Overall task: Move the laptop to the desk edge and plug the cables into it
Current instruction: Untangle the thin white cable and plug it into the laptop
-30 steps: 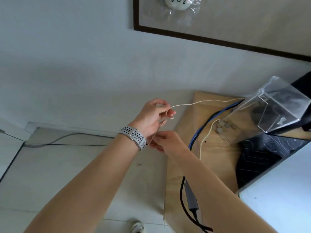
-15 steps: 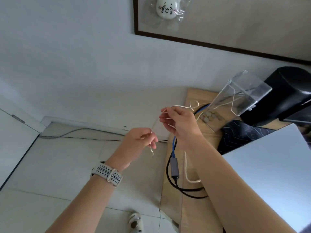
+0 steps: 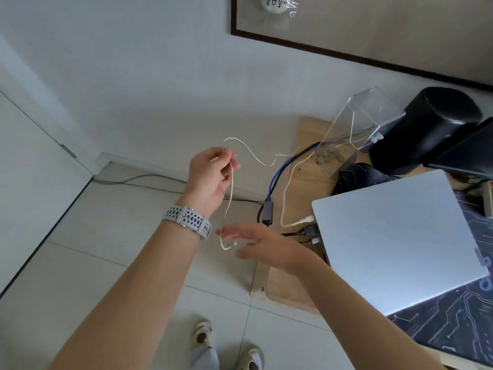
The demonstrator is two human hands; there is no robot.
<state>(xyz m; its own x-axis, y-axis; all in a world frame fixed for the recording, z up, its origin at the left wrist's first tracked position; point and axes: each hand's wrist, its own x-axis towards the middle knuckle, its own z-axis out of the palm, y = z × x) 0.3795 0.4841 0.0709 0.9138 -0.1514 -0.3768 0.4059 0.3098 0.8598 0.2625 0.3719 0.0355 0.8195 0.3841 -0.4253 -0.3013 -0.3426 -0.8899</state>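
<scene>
A closed silver laptop (image 3: pixel 394 236) lies at the left edge of the wooden desk (image 3: pixel 282 289). At its left side sit a white plug (image 3: pixel 306 219), a black plug (image 3: pixel 309 231) and a further white one. A blue cable ends in a grey adapter (image 3: pixel 266 209) at the desk edge. My left hand (image 3: pixel 210 177) is raised off the desk over the floor, pinching a thin white cable (image 3: pixel 250 153) that runs back to the desk. The cable's free end curls (image 3: pixel 226 245) just below my right hand (image 3: pixel 256 244), whose fingers are spread.
A clear acrylic box (image 3: pixel 354 124) and a black cylinder (image 3: pixel 426 124) stand at the back of the desk. A dark patterned mat (image 3: pixel 453 324) lies under the laptop. My shoes (image 3: pixel 202 335) are on the tiled floor, where a cable (image 3: pixel 138 180) runs along the wall.
My left hand rose, pinching the thin cable higher up. My right hand let go of it and dropped down to the dangling end. The view swung so the laptop's ports show.
</scene>
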